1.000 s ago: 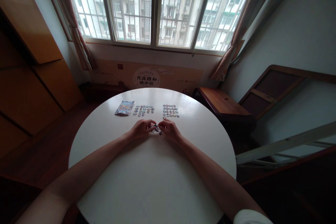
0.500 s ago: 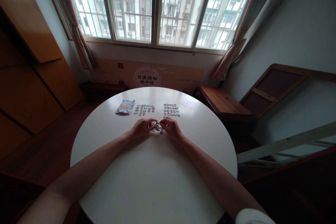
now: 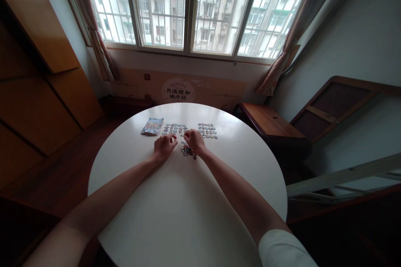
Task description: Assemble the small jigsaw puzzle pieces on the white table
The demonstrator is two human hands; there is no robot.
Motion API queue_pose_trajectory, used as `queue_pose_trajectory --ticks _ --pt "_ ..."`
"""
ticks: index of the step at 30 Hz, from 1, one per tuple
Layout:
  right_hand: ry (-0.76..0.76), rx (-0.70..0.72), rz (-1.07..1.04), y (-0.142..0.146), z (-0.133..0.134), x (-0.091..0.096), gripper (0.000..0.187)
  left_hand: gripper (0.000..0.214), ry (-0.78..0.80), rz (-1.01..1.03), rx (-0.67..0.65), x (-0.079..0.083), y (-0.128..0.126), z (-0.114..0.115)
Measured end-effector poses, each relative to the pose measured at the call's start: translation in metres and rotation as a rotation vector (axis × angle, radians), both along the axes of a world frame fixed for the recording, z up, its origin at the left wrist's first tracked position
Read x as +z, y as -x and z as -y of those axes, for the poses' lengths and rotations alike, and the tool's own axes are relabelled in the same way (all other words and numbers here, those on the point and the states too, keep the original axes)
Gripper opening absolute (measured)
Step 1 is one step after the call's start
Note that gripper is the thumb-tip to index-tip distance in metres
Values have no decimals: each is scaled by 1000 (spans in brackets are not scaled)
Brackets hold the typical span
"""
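Observation:
On the round white table (image 3: 188, 208) lies a small joined cluster of jigsaw pieces (image 3: 188, 151), just in front of my hands. My left hand (image 3: 164, 146) has its fingers curled, with the fingertips at the near edge of the left group of loose pieces (image 3: 174, 128). My right hand (image 3: 194, 140) is also curled, its fingertips pinched together between the two groups. A second group of loose pieces (image 3: 207, 130) lies to its right. Whether either hand holds a piece is too small to see.
A small printed packet (image 3: 152, 126) lies left of the pieces. Beyond the table are a barred window (image 3: 188, 8) and a low printed board (image 3: 178, 91). A wooden bench (image 3: 266, 121) stands at the right, wooden cabinets (image 3: 37, 91) at the left.
Both hands have left the joined cluster and moved away from me towards the rows of loose pieces. The cluster now lies uncovered on the table. The camera has shifted slightly.

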State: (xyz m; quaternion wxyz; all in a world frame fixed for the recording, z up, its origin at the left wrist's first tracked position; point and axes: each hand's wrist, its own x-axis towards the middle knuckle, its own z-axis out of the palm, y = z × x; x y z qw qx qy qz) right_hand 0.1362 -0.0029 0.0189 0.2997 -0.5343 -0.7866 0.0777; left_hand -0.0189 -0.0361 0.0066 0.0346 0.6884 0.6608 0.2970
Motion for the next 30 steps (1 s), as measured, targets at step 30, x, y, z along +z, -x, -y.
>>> queue_pose_trajectory --ticks 30 --pt "239 21 85 3 -21 1 17 19 66 81 9 1 -1 -2"
